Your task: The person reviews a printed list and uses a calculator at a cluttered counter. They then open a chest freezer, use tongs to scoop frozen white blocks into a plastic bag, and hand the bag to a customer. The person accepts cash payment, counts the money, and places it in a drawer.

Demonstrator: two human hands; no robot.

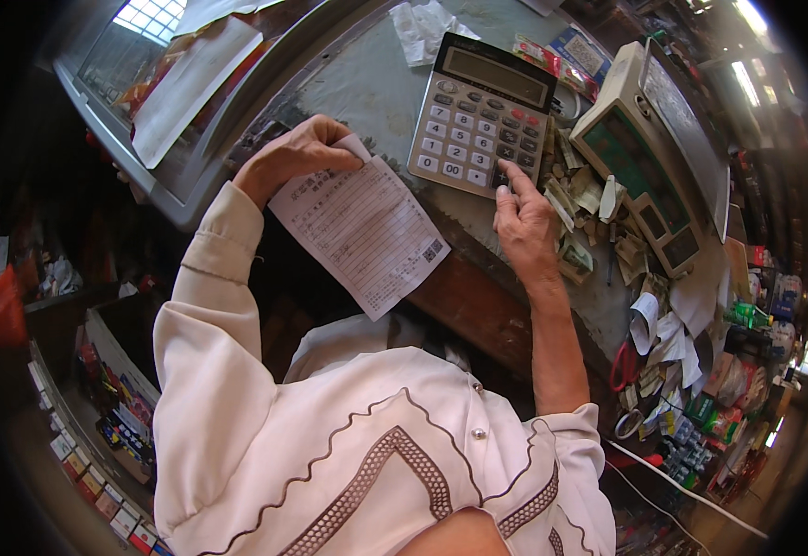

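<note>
My left hand (307, 149) pinches the top edge of a printed paper form (366, 236) with ruled lines, handwriting and a square code. The sheet hangs over the table's front edge, its top corner folded over by the fingers. To the right, a desktop calculator (477, 118) with a black top and pale number keys lies on the table. My right hand (528, 222) reaches its lower right keys with the index finger extended, near the plus key; the thumb is bent beside it. Nothing is held in that hand. The calculator's display shows no readable figures.
Crumpled banknotes (585, 191) lie between the calculator and a weighing scale (654, 160). Crumpled white paper (428, 31) sits behind the calculator. Red-handled scissors (624, 365) and paper slips are at the right. A glass-topped case (188, 83) stands at the left. A white cable (689, 490) runs lower right.
</note>
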